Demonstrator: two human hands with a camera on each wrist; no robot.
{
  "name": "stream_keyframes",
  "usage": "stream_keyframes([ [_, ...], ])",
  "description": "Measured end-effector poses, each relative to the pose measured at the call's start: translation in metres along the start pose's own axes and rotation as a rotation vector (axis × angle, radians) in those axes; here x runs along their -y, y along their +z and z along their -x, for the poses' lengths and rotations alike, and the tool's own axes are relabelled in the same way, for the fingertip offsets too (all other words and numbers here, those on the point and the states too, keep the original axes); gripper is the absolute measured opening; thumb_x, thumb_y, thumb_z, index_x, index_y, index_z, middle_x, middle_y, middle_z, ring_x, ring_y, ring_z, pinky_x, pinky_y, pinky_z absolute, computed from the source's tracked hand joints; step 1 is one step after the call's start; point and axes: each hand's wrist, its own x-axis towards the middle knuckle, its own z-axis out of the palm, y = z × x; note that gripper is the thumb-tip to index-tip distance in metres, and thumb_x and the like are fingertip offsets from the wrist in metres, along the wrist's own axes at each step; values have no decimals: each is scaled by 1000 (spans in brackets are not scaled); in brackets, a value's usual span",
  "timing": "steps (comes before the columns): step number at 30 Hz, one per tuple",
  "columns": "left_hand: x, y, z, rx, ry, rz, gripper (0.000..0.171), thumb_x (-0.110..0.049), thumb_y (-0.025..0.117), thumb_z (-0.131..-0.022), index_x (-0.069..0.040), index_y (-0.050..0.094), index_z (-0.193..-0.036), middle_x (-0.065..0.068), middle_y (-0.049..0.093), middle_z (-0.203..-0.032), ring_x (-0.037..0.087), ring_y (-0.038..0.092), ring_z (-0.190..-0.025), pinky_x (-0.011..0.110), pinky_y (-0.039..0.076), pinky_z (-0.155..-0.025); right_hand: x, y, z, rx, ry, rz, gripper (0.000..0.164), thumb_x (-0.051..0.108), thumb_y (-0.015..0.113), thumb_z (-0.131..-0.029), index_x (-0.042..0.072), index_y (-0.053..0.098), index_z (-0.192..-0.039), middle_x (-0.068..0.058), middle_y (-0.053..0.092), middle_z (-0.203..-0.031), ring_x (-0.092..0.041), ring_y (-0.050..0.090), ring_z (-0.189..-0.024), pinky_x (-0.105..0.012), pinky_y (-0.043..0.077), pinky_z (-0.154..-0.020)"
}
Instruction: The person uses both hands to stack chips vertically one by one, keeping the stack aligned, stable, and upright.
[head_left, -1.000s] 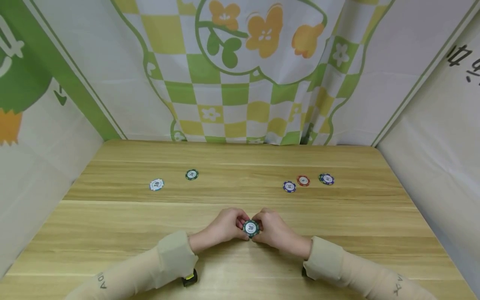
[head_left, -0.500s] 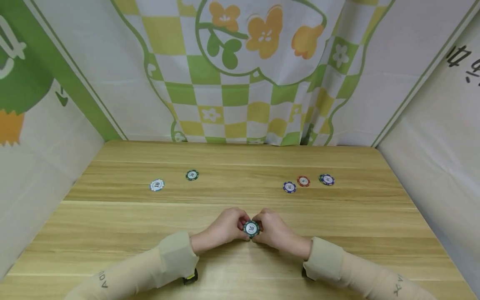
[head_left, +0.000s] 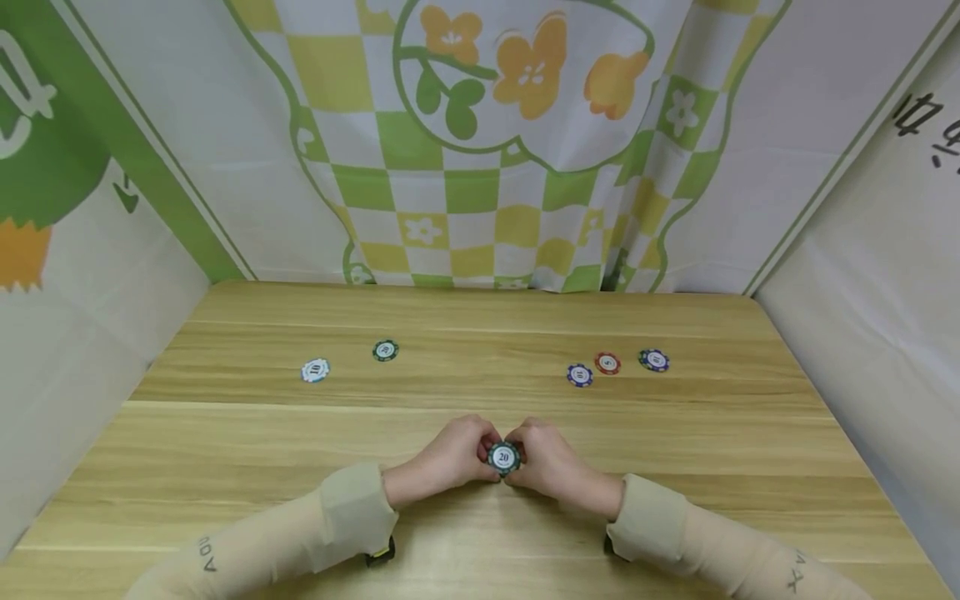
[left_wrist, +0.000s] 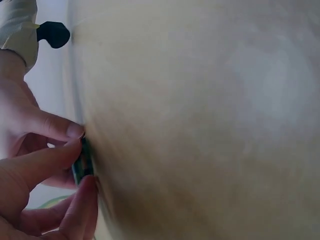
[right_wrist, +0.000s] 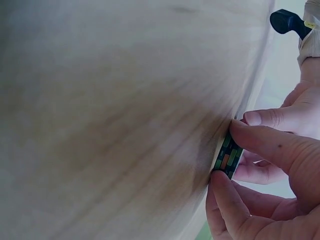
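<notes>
At the near middle of the table, both hands hold a short stack of poker chips (head_left: pixel 503 457), its top one green with a white centre marked 20. My left hand (head_left: pixel 457 451) pinches the stack from the left between thumb and fingers. From the right, my right hand (head_left: pixel 553 460) grips it the same way, the two thumbs close together. In the right wrist view the layered edge of the stack (right_wrist: pixel 227 157) shows dark green with lighter green and orange blocks, close against the tabletop. The left wrist view has the stack (left_wrist: pixel 83 165) partly hidden behind fingers.
Farther back on the wooden table (head_left: pixel 480 321) lie single chips. A light blue-white chip (head_left: pixel 315 370) and a green chip (head_left: pixel 386 350) are on the left. A blue chip (head_left: pixel 580 375), a red chip (head_left: pixel 607 362) and another blue chip (head_left: pixel 654 360) lie to the right. A patterned curtain (head_left: pixel 471 192) hangs behind.
</notes>
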Motion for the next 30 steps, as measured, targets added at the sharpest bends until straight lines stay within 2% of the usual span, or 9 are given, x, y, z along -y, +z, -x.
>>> stream_keyframes([
  [5, 0, -13, -2, 59, -62, -19, 44, -9, 81, -62, 5, 60, -99, 5, 56, -81, 14, 51, -72, 25, 45, -64, 0, 0, 0, -2, 3, 8, 35, 6, 80, -58, -5, 65, -88, -5, 53, -77, -11, 46, -66, -20, 40, -56],
  [10, 10, -33, -6, 57, -105, -39, 46, -8, 80, -65, 4, 59, -104, 5, 59, -84, 14, 54, -75, 26, 46, -68, 1, 0, 0, 5, 10, 19, 36, 8, 80, -59, -5, 65, -90, -3, 52, -76, -10, 45, -64, -20, 39, -55],
  [12, 16, -41, -6, 49, -87, -60, 43, -8, 78, -67, 3, 60, -104, 5, 60, -86, 14, 55, -76, 26, 46, -69, 1, -1, 0, 10, 18, 19, 37, 8, 81, -60, -5, 65, -91, -3, 51, -76, -10, 45, -64, -20, 39, -55],
  [16, 30, -59, -4, 55, 5, -122, 35, -4, 71, -74, 5, 59, -106, 9, 61, -91, 19, 58, -81, 28, 48, -70, 1, -1, -1, 15, 26, 18, 38, 8, 81, -60, -6, 65, -92, -3, 52, -77, -10, 45, -65, -20, 39, -55],
  [19, 36, -74, -2, 62, 49, -164, 32, -1, 66, -78, 6, 57, -108, 14, 60, -95, 23, 58, -83, 30, 49, -71, 0, -1, -1, 12, 19, 18, 38, 8, 81, -60, -6, 65, -92, -4, 52, -77, -10, 45, -64, -20, 39, -55],
  [25, 49, -97, 1, 10, 88, -298, 30, -3, 65, -81, 4, 58, -109, 16, 61, -104, 25, 59, -87, 33, 50, -72, -1, 0, 0, 18, 22, 4, 39, 7, 80, -60, -7, 64, -93, -4, 50, -76, -10, 45, -64, -19, 40, -55],
  [30, 63, -108, -1, -30, 136, -390, 28, -2, 65, -80, 4, 59, -107, 17, 61, -105, 29, 59, -90, 36, 49, -75, -2, 1, 1, 19, 24, 0, 40, 7, 80, -60, -7, 64, -94, -4, 50, -76, -10, 45, -65, -19, 40, -55],
])
